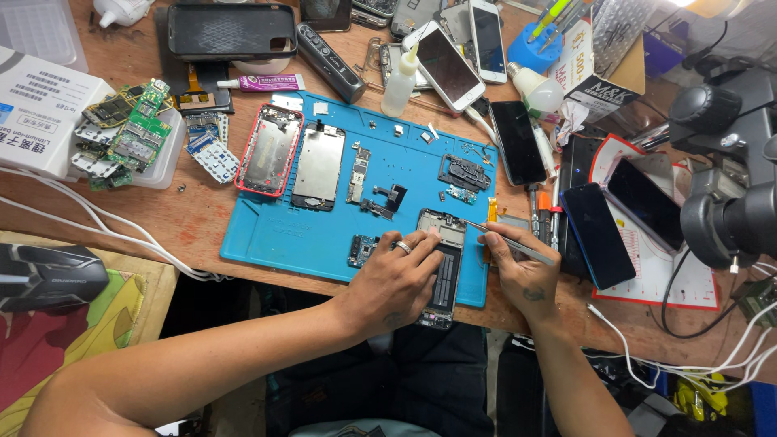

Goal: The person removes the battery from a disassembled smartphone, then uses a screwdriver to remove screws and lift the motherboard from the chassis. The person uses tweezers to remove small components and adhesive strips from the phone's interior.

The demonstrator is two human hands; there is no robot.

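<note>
My left hand [398,279], with a ring on one finger, presses down on an opened phone body [444,263] lying at the front right of the blue work mat [275,239]. My right hand [522,263] grips metal tweezers [506,240], their tip resting at the phone body's upper right edge. A small circuit board [362,249] lies just left of my left hand. Further back on the mat rest a red-edged phone shell [269,150], a metal phone frame [318,166] and a narrow logic board [358,174].
Several phones [449,65] lie at the back and right, with a dark one [597,235] beside my right hand. A microscope [728,162] stands at right. A tray of green boards [129,133] and a white box [36,109] sit at left, a mouse [48,275] lower left.
</note>
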